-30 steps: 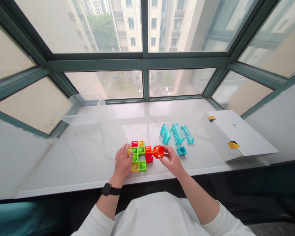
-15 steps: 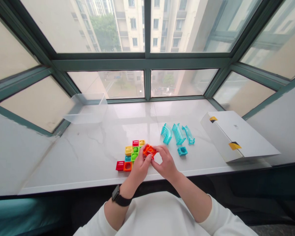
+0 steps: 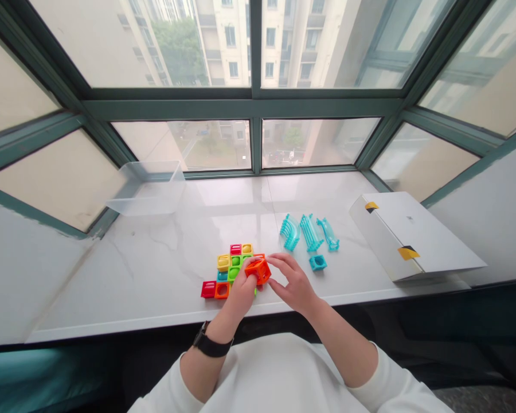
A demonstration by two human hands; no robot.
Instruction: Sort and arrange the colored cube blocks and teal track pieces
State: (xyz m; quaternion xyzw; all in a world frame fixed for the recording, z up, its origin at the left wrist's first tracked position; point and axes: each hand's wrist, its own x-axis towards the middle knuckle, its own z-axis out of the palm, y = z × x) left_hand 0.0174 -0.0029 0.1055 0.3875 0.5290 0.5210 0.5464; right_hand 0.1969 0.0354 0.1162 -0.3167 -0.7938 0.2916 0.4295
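Note:
My left hand (image 3: 239, 293) grips an orange cube block (image 3: 260, 271) that has open sides, holding it tilted above the counter. Beside it, my right hand (image 3: 297, 288) has its thumb and forefinger spread around the block's right side, seemingly clear of it. Under and left of my left hand lies a cluster of colored marble-run blocks: a red block (image 3: 208, 289), an orange block (image 3: 222, 290), a yellow block (image 3: 223, 263) and a green block (image 3: 234, 273) among them. My left hand and the held block hide part of this cluster.
Three translucent teal track pieces (image 3: 311, 233) lie right of center, with a teal block (image 3: 317, 263) in front of them. A clear plastic bin (image 3: 148, 205) stands at the back left. A white box (image 3: 425, 235) sits at the right on the marble counter (image 3: 133, 287), below the windows.
The orange block has turned in my left hand and come slightly nearer to me. My right fingers, earlier on the block, have opened away from it.

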